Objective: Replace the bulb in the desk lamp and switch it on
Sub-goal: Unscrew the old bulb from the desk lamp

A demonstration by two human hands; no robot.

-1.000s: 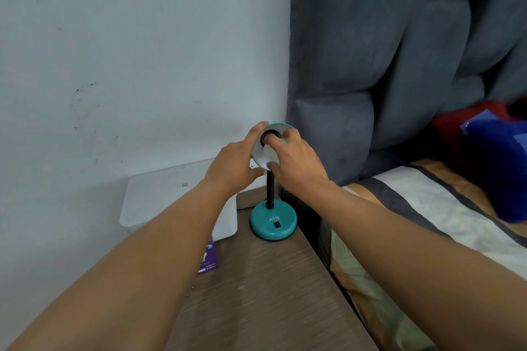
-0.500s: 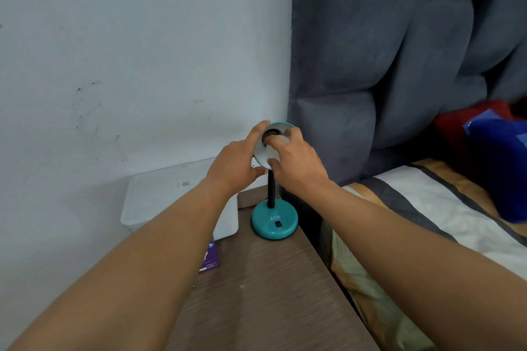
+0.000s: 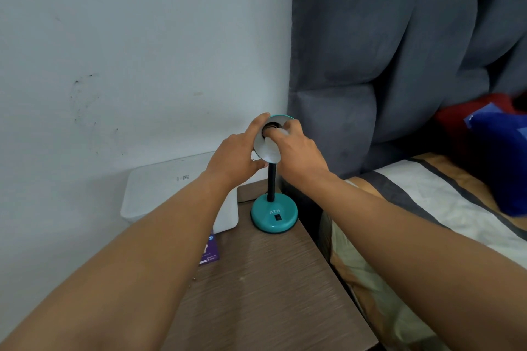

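A grey padded headboard (image 3: 399,45) and a striped bed (image 3: 427,208) flank a brown wood-grain desk (image 3: 265,288) set into the corner, where a person works on a small teal desk lamp (image 3: 273,215). A white box (image 3: 159,188) sits just beside the lamp's round base, a purple card (image 3: 210,251) lying at the box's foot. The lamp looks light and top-heavy on its thin black stem (image 3: 271,179), likely to tip or swivel unless the head is braced. The left hand (image 3: 236,158) does that, curled around the rim of the shade (image 3: 263,148), forefinger over the top edge and thumb beneath. The right hand (image 3: 296,148) reaches into the shade's open face, fingers closed on the white bulb (image 3: 272,151), which sits at the mouth of the dark socket; whether it is threaded in cannot be told. A bulb of this kind is probably smooth, slippery and fragile, best held by the widest part of the globe with light, even pressure and turned, not squeezed. The black rocker switch (image 3: 277,218) on the base, below the letters ATN, appears untouched, and the bulb is unlit.
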